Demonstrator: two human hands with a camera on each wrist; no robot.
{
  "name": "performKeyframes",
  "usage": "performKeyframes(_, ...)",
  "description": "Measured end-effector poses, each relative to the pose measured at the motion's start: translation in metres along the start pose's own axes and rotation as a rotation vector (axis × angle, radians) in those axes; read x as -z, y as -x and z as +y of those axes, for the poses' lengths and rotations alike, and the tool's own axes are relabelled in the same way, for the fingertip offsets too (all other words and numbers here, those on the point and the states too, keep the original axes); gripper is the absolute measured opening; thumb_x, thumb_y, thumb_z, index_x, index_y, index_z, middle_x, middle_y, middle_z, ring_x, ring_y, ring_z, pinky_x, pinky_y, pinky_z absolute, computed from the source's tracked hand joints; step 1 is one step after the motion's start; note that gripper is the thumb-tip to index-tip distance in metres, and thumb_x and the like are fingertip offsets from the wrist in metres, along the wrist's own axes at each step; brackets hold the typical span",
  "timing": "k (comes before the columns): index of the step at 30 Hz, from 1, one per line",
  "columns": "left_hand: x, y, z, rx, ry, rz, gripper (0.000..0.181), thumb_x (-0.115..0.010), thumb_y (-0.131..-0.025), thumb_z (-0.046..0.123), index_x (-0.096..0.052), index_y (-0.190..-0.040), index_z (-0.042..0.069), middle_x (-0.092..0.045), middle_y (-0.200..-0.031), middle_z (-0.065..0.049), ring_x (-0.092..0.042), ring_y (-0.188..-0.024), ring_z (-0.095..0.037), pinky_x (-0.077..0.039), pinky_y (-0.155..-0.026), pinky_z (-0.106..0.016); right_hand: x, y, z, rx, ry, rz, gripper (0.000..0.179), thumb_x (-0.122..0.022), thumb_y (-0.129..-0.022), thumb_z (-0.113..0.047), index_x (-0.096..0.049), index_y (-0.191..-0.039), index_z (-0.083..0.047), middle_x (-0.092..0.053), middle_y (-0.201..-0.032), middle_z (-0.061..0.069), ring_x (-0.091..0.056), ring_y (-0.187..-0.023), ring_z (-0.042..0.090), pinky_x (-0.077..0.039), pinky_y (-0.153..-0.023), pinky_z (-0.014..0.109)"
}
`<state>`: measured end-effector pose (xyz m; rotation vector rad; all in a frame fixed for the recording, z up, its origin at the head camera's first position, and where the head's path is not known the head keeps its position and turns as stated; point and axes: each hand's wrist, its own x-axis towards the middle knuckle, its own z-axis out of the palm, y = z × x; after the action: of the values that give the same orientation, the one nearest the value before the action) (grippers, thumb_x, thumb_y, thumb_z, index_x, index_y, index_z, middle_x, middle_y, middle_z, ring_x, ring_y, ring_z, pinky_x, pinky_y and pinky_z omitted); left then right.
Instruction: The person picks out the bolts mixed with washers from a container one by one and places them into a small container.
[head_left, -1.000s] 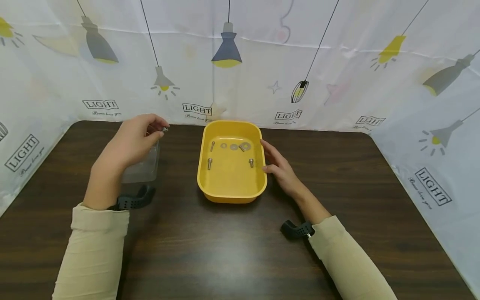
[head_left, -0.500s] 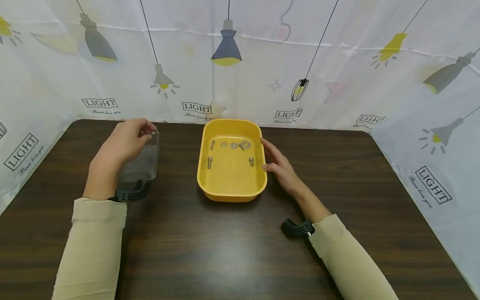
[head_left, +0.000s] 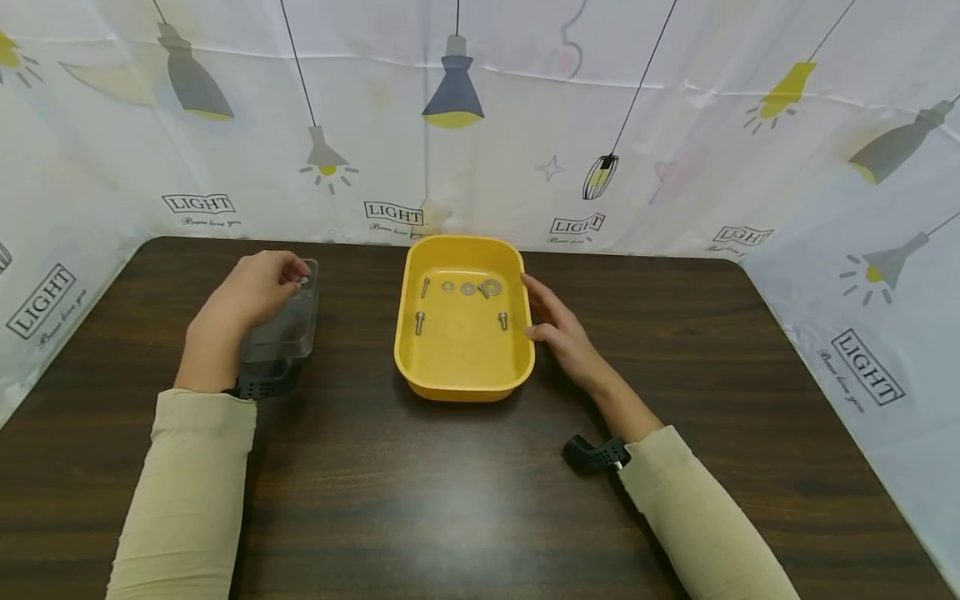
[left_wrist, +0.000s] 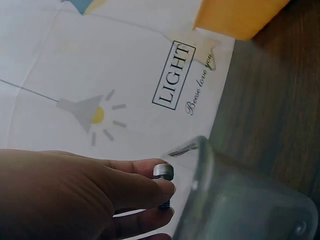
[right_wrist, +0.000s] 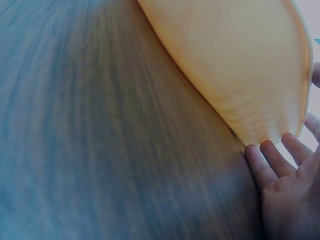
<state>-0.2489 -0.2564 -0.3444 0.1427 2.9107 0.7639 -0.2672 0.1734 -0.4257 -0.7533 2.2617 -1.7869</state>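
Thumb and fingers of my left hand [head_left: 251,292] pinch a silver socket-head bolt [left_wrist: 163,171], head up. In the head view the hand is over the far part of a clear plastic box [head_left: 298,329] on the left side of the table; the left wrist view has the box wall [left_wrist: 200,175] right beside the bolt. My right hand [head_left: 561,329] lies along the right side of a yellow tray [head_left: 461,362], its fingertips against the wall. In the tray lie several bolts, a long one [head_left: 419,323] and a short one [head_left: 502,321] among them, and washers [head_left: 468,289].
The dark wooden table [head_left: 420,492] runs back to a white curtain [head_left: 510,167] printed with lamps, which also hangs along both sides. Each wrist wears a black band, the right one [head_left: 596,454] standing close over the table.
My left hand has drawn back left and lower with the bolt, from beyond the clear box's right side to over the box. My right hand stays at the tray, and the tray's contents look unchanged.
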Motion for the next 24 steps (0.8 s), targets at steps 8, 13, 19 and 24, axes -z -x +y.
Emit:
performKeyframes(8,-0.008,-0.005,-0.011,0.0,-0.034,-0.005,0.027,-0.048,-0.101,0.005,-0.06,-0.122,-0.007,-0.061,-0.117,-0.03,-0.057,-0.103,-0.041,-0.049,-0.087,-0.055,0.0,0.0,0.0,-0.002,-0.011,-0.004,0.074,-0.049,-0.092,-0.009,-0.024,-0.161,-0.011,-0.023,-0.169,0.008,-0.033,-0.151,0.035,-0.041,-0.104,0.014)
performKeyframes(13,-0.012,-0.009,-0.017,0.009,-0.05,-0.012,0.027,-0.048,-0.1,0.005,-0.061,-0.121,-0.006,-0.061,-0.114,-0.029,-0.057,-0.099,-0.038,-0.049,-0.085,-0.053,0.0,0.0,0.0,-0.005,-0.006,-0.004,0.074,-0.049,-0.092,-0.01,-0.024,-0.161,-0.012,-0.024,-0.169,0.007,-0.034,-0.151,0.035,-0.043,-0.103,0.015)
performKeyframes(19,-0.014,-0.009,-0.019,0.012,-0.047,-0.021,0.025,-0.049,-0.1,0.004,-0.061,-0.119,-0.007,-0.061,-0.113,-0.028,-0.057,-0.098,-0.038,-0.049,-0.087,-0.054,0.0,0.0,0.0,-0.004,-0.007,-0.006,0.074,-0.049,-0.092,-0.01,-0.024,-0.161,-0.012,-0.024,-0.169,0.008,-0.034,-0.15,0.036,-0.043,-0.103,0.015)
performKeyframes(24,-0.015,-0.01,-0.02,0.007,-0.052,-0.032,0.024,-0.049,-0.1,0.004,-0.061,-0.118,-0.007,-0.062,-0.113,-0.029,-0.059,-0.1,-0.039,-0.049,-0.087,-0.055,0.0,0.001,-0.001,0.005,-0.003,-0.004,0.075,-0.049,-0.091,-0.01,-0.024,-0.161,-0.012,-0.024,-0.169,0.008,-0.034,-0.15,0.036,-0.042,-0.103,0.014)
